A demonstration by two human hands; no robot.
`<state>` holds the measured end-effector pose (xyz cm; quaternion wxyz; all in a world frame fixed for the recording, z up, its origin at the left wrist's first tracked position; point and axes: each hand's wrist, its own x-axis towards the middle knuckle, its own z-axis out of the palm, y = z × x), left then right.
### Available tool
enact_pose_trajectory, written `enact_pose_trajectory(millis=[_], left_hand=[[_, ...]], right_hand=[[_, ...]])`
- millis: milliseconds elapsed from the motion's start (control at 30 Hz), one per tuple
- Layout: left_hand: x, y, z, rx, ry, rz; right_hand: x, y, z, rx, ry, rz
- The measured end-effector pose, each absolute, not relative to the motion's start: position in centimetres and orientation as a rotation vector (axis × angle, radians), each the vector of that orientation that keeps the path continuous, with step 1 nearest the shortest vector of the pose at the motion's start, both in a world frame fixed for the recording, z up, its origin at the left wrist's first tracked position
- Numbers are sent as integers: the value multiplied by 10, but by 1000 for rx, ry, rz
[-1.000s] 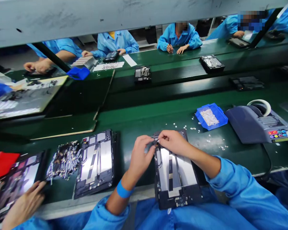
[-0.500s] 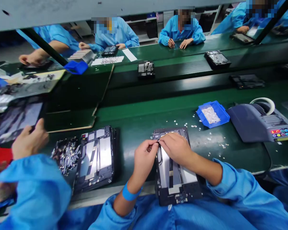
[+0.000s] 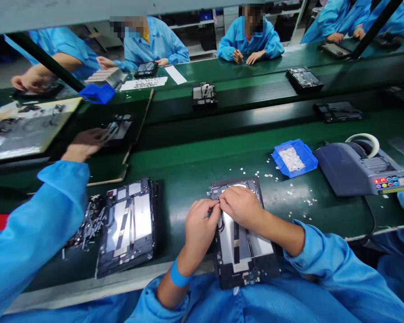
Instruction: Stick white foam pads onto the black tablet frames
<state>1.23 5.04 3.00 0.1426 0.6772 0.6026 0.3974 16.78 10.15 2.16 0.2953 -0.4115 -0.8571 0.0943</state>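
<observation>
An open tablet chassis (image 3: pixel 244 251) with silver plates and black strips lies on the green bench in front of me, its near end over the edge. My left hand (image 3: pixel 199 226) and my right hand (image 3: pixel 243 207) meet at its upper left part, fingertips pinched together on a small piece I cannot make out. A blue band circles my left wrist.
A second chassis (image 3: pixel 128 224) lies to the left beside a heap of small parts (image 3: pixel 85 226). A blue tray of white pieces (image 3: pixel 294 158) and a tape dispenser (image 3: pixel 360 166) stand at right. A co-worker's sleeve (image 3: pixel 30 233) reaches from the left toward a device (image 3: pixel 116 128). People sit across the conveyor.
The co-worker at my left has lifted a device and reached it out to the far board. My hands have stayed pinched at the chassis top, shifting slightly nearer.
</observation>
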Motion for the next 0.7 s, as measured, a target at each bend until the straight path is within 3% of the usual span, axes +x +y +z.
enact_pose_trajectory(millis=[200,433,533,700], left_hand=[[10,58,29,1581,1766,1127],[1,73,20,1010,1558,1164],[5,75,21,941,1516,1191],[11,73,21,934,1550,1271]], right_hand=[[188,115,37,-1311,-2202,209],[353,179,55,-2398,-1887,-26],[344,163,53,-2143,-2009,4],[219,106,44,-1242,-2319,418]])
